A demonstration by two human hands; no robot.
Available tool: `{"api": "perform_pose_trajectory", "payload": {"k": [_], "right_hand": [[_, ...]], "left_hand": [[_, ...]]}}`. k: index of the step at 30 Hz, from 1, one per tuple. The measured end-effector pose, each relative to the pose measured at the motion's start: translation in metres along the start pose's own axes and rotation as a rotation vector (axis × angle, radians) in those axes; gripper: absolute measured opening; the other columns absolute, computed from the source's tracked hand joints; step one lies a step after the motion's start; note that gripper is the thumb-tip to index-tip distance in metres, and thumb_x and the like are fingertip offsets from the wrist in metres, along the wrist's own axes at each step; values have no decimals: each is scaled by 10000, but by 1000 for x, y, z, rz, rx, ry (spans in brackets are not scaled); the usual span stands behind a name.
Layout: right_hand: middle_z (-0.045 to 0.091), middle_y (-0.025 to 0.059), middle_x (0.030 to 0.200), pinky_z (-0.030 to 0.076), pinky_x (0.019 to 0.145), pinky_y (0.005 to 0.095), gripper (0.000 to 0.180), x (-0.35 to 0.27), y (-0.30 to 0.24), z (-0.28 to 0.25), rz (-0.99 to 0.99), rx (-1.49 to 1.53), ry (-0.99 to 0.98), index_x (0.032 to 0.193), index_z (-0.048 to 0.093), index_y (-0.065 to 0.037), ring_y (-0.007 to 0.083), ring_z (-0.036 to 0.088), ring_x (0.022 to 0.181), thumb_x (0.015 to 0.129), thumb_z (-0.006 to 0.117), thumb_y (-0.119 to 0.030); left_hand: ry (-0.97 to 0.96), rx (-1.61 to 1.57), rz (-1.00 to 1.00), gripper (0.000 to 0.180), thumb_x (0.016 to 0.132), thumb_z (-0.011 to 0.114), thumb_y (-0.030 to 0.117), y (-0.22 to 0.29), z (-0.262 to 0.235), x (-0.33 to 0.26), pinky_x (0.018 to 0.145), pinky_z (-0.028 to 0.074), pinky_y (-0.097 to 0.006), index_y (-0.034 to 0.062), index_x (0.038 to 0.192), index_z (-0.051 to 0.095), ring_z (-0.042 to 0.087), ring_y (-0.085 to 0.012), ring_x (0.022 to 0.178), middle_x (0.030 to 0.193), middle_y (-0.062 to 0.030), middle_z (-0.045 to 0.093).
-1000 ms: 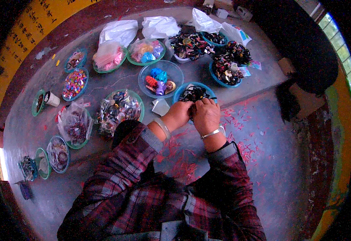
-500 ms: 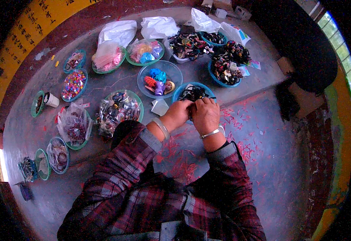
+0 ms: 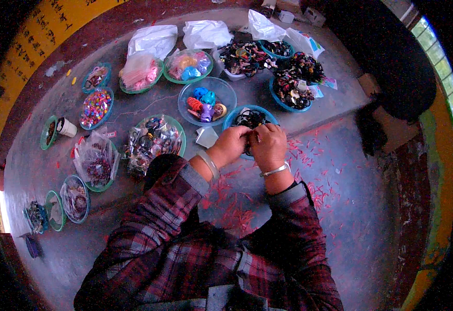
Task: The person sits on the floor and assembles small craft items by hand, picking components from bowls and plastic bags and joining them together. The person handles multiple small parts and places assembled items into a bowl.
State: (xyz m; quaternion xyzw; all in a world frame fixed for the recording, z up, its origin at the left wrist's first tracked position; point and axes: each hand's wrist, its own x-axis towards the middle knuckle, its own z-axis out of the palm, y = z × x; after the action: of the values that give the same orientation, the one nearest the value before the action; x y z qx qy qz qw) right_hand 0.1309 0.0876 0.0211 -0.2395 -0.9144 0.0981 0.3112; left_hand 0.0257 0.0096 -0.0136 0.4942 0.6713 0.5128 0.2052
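Observation:
My left hand (image 3: 229,147) and my right hand (image 3: 268,149) meet over the near edge of a blue basin (image 3: 269,113). Inside it lie black elastic bands (image 3: 251,119), which look like hair ties. Thumbs and fingertips of both hands are pinched together, almost touching. Whatever they grip is small and mostly hidden by the fingers, so I cannot name it. Just left of my left hand rests a small white box (image 3: 206,137). Beyond it, a clear bluish bowl (image 3: 230,93) holds red, blue and purple bundles.
Further basins stand around: one of bagged hair ties (image 3: 154,140), one of colourful beads (image 3: 97,108), one of dark decorated bands (image 3: 295,93). White plastic bags (image 3: 206,34) lie at the back. Red paper scraps (image 3: 237,212) litter the lower floor past a ledge edge (image 3: 320,122).
My right hand's fingers have curled and shifted slightly, staying close to my left fingertips. My left hand has barely moved. The basins stand where they were.

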Motion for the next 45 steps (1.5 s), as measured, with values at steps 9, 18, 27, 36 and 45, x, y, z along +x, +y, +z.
{"api": "perform_pose_trajectory", "payload": {"k": [9,18,27,36,45], "right_hand": [[609,104,791,463,646,335,115,0,16,8,263,465,9,762,639,-70,268,583,739,664,640,-130],[604,89,780,461,628,319,95,2,6,-5,249,461,107,764,633,-68,251,580,715,682,641,-113],[598,104,774,462,632,341,106,3,-4,-9,163,319,81,780,633,-65,274,575,723,689,626,-118],[587,106,731,446,623,364,98,2,0,-2,41,134,62,759,619,-62,285,562,701,667,613,-95],[542,82,741,400,650,390,62,-1,-4,-5,-76,-123,0,704,545,-94,281,523,745,682,541,-151]], "left_hand": [[5,-171,-93,238,855,476,155,10,-15,3,676,464,-267,-34,943,591,583,-123,769,831,-79,631],[38,-436,-88,247,867,472,162,9,-16,6,664,471,-235,-53,914,585,578,-97,726,805,-72,633],[33,-285,-50,220,848,494,142,9,-16,6,647,468,-255,-41,920,592,596,-122,742,810,-99,638],[49,-36,51,206,813,483,101,5,-7,3,676,469,-336,2,958,591,606,-300,785,844,-192,606],[-7,59,85,223,786,483,60,7,-4,-1,689,475,-338,14,980,583,607,-309,808,860,-204,602]]}}
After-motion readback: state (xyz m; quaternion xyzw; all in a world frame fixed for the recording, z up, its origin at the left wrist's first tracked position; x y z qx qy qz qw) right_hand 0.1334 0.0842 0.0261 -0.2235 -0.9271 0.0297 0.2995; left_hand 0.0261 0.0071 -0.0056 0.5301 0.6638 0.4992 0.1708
